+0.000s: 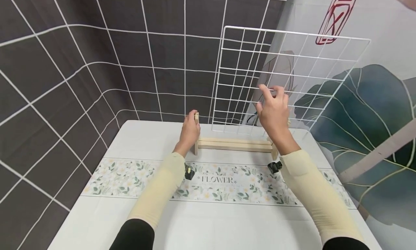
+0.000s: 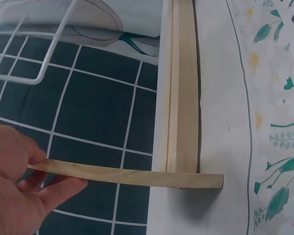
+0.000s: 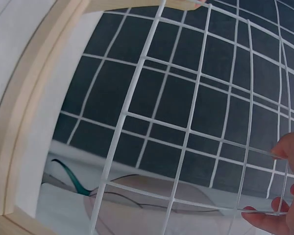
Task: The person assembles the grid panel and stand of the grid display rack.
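Note:
A pale wooden stand [image 1: 235, 145] with a long crossbar between two uprights is near the table's back edge. My left hand [image 1: 190, 133] holds the top of its left upright [image 2: 137, 177], thumb and fingers on either side of the thin wood. With my right hand [image 1: 275, 114] I grip a white wire grid panel [image 1: 297, 33], fingers curled around its wires, as the right wrist view shows. The panel is tilted and stands up behind the stand's right half. My right forearm partly hides the right upright [image 1: 274, 151].
The white table [image 1: 214, 221] has a floral band lettered FLOWER. Behind it hangs a dark cloth [image 1: 165, 51] with white grid lines. A pale pole [image 1: 380, 152] slants in at the right, before a leaf-patterned cloth. Small black devices sit on both wrists.

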A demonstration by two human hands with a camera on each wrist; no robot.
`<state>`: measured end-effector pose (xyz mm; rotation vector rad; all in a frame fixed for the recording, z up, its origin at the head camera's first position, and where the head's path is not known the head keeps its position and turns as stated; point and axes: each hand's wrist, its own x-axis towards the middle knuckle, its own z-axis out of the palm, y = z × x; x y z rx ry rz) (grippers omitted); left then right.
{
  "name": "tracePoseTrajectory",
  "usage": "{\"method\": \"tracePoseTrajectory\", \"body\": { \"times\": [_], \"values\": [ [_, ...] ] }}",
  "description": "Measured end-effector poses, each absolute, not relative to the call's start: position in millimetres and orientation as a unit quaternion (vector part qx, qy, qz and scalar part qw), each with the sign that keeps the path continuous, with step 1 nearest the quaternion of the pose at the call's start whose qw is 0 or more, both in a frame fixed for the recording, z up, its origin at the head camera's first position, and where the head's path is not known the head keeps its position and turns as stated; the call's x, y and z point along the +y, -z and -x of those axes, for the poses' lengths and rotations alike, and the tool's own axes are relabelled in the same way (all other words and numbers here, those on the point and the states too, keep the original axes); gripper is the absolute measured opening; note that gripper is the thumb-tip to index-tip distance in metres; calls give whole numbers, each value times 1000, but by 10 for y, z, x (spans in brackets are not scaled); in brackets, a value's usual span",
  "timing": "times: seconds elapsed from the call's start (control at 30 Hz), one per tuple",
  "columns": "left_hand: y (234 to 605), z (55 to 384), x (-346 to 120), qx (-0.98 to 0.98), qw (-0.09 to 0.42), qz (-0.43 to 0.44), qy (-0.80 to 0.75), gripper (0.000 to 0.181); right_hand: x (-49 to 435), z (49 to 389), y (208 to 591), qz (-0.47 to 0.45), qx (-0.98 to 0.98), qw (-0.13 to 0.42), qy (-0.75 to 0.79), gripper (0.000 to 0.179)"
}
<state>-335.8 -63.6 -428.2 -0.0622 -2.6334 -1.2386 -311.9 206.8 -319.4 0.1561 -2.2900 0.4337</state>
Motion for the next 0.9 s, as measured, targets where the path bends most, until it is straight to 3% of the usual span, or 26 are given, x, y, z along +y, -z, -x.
{"method": "tracePoseTrajectory", "body": {
  "times": [0.9],
  "values": [
    [4269,3327,-623,-901,116,23,417,58,1627,3275,2795,-71,-892,410,-178,48]
  ]
}}
